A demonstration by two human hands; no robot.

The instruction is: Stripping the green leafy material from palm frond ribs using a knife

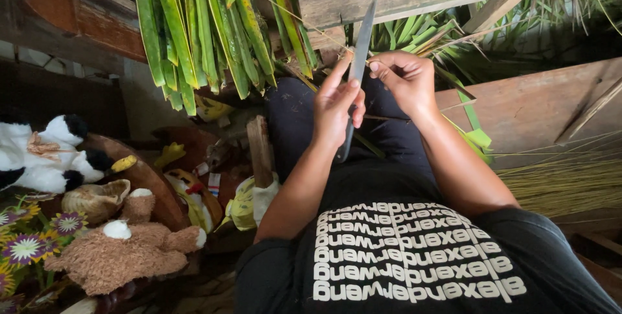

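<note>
Your left hand is raised over your lap, fingers wrapped around the handle of a long, narrow grey metal knife whose blade points up and away. Your right hand is just beside it, fingertips pinching a thin pale leaf rib against the blade. Long green palm leaves hang ahead.

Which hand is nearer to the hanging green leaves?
The left. The left hand, gripping the knife, is beside the green leaves; the right hand is beyond the blade.
</note>
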